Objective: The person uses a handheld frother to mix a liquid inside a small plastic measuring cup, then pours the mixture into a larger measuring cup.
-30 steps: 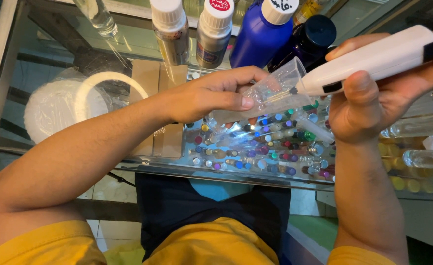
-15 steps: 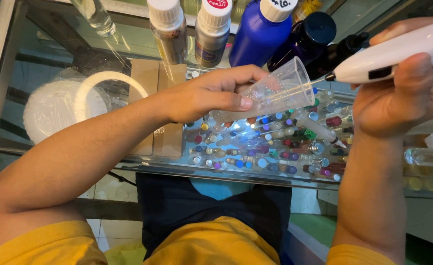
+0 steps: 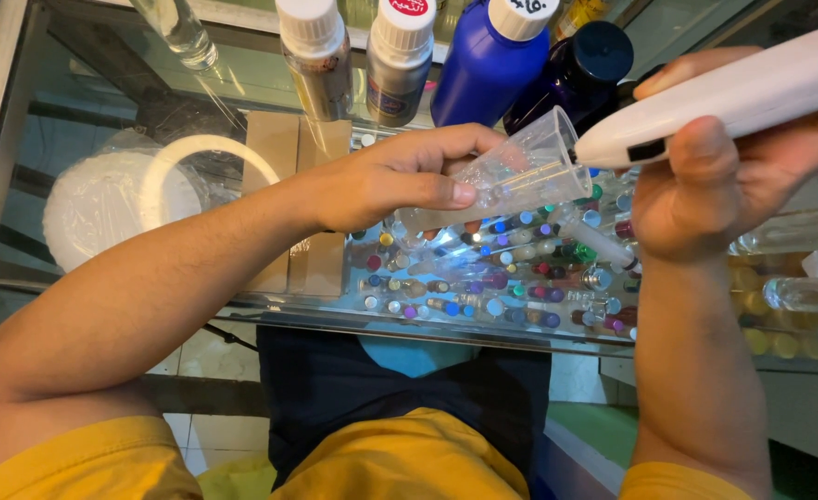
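The right hand (image 3: 733, 176), gripping a white pen-shaped tool (image 3: 724, 97), has drawn its tip out of the clear plastic cup (image 3: 520, 171) that the left hand (image 3: 400, 181) grips tilted above the glass bench (image 3: 270, 83), so the tool now sits just beside the cup's rim

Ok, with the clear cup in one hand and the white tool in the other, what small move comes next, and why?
Probably bring the white tool back to the mouth of the clear cup. The left hand holds the cup tilted on its side over the glass counter, mouth toward the tool in the right hand, whose tip sits just outside the rim.
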